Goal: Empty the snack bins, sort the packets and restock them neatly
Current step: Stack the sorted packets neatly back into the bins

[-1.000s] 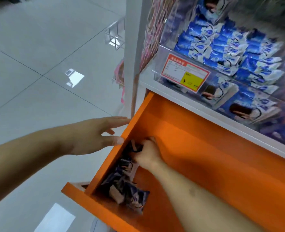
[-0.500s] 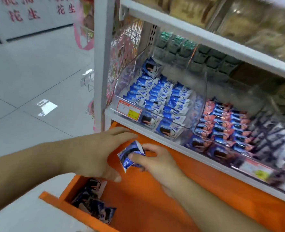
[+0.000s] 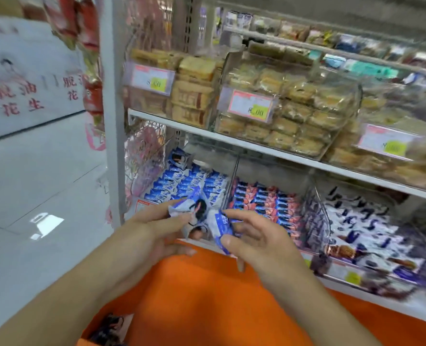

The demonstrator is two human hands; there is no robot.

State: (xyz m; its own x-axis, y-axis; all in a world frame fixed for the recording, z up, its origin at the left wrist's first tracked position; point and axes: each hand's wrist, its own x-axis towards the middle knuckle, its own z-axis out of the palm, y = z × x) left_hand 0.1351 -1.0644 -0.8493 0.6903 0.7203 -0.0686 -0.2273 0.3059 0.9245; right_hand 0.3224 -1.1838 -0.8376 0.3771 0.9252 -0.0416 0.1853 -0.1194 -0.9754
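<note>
My left hand [image 3: 154, 231] and my right hand [image 3: 254, 236] are raised in front of the lower shelf, both pinching blue-and-white snack packets [image 3: 202, 221]. The left fingers grip a packet showing a dark cookie; the right thumb and fingers grip a bluer one beside it. Right behind them stands a clear bin of the same blue packets [image 3: 189, 183]. The orange drawer [image 3: 207, 303] lies open below, with a few dark packets [image 3: 109, 328] in its near left corner.
Clear bins to the right hold red-and-blue packets [image 3: 264, 203] and white-and-navy packets [image 3: 361, 226]. The shelf above carries bins of yellow cakes [image 3: 289, 113] with price tags. A white upright post [image 3: 113, 116] borders the shelf on the left, with grey tiled floor [image 3: 39, 186] beyond.
Both hands have risen from the drawer to the blue-packet bin, carrying the packets. The view has tilted up, so the cake shelf now shows.
</note>
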